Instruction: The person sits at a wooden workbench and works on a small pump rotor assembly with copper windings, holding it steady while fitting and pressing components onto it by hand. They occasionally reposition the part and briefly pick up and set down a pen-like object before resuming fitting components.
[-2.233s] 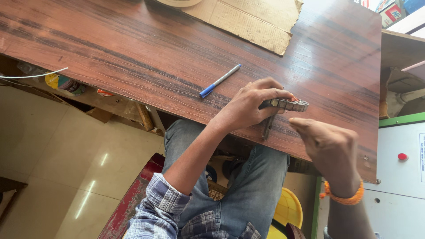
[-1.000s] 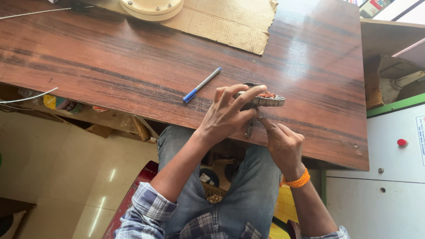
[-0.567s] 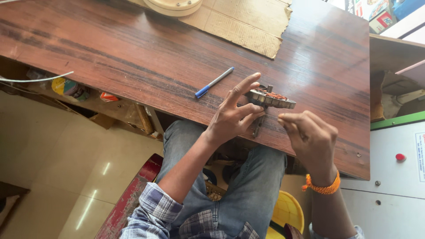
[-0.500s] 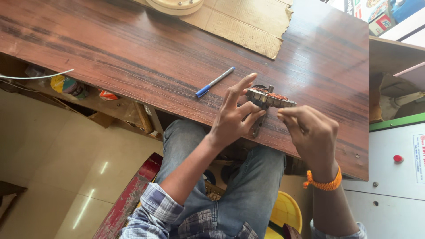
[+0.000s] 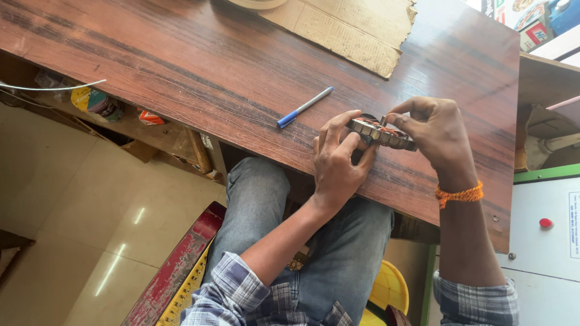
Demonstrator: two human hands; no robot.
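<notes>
Left hand (image 5: 338, 160) curled about the near end of a flat ringed metal part (image 5: 380, 133), probably a wound motor core, thumb and fingers pinching its rim; right hand (image 5: 436, 134) closed over the far end, fingertips pressing on top. Part held low at the near edge of the wooden surface (image 5: 181, 66), between both hands. Blue pen (image 5: 304, 107) just beyond, cardboard sheet (image 5: 350, 27) farther back.

The right hand (image 5: 438, 130) hides one end of the round wound metal part (image 5: 379, 131).
</notes>
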